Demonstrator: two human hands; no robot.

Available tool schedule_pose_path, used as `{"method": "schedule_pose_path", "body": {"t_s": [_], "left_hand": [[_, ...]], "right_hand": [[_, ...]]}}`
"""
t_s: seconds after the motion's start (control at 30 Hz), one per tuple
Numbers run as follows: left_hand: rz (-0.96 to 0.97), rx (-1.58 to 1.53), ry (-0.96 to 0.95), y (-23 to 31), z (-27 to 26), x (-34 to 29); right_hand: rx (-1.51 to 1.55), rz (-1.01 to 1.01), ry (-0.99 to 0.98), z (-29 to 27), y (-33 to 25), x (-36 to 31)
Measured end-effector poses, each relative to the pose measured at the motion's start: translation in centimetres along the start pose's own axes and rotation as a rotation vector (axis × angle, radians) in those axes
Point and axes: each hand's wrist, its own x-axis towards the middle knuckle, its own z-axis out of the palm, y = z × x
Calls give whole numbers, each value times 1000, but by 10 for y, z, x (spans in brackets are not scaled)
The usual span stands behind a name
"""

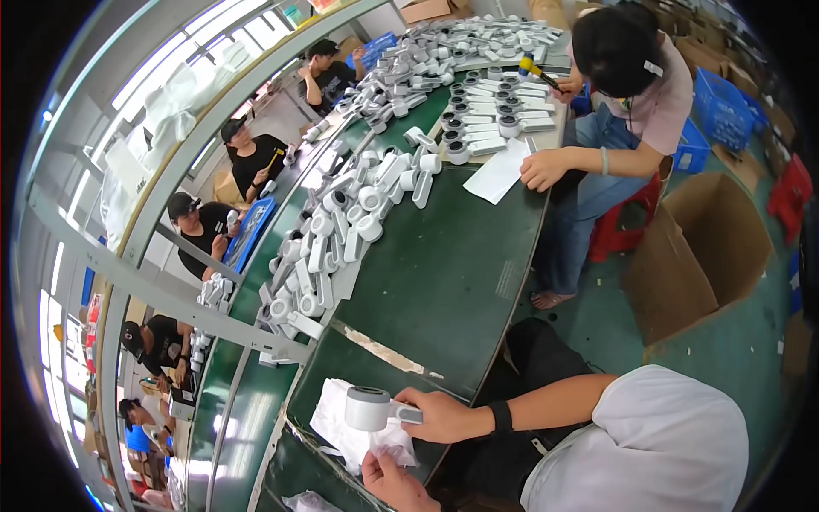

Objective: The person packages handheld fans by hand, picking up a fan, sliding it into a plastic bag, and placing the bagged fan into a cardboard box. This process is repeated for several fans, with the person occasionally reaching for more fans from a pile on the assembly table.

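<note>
My right hand [444, 416] is closed around the grey handle of a white handheld device with a round drum-shaped head [367, 411]. The head has a dark grey top ring and is raised over the bench. Beneath it lies a crumpled white plastic bag [334, 420]. The fingers of my left hand [394, 483] pinch the near edge of this bag, just below the device. I cannot tell whether the device is inside the bag or only above it.
A long pile of similar devices [341, 213] covers the green bench [444, 256]. Across from it, a seated co-worker [623, 94] has a hand by a white sheet [497, 173]. A cardboard box [674, 273] stands on the floor. Metal shelf rails [179, 299] run along the left.
</note>
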Motion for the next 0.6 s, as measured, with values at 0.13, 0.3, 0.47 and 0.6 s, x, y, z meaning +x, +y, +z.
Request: {"method": "schedule_pose_path", "body": {"t_s": [0.13, 0.3, 0.47, 0.6], "left_hand": [[-80, -176, 15, 6, 7, 1], [-95, -117, 106, 16, 16, -3], [-30, -11, 93, 5, 11, 2], [1, 2, 126, 11, 14, -1]], "right_hand": [[-13, 6, -56, -3, 3, -2], [-9, -4, -115, -4, 2, -2], [24, -179, -38, -18, -5, -6], [-21, -102, -234, -40, -17, -8]]}}
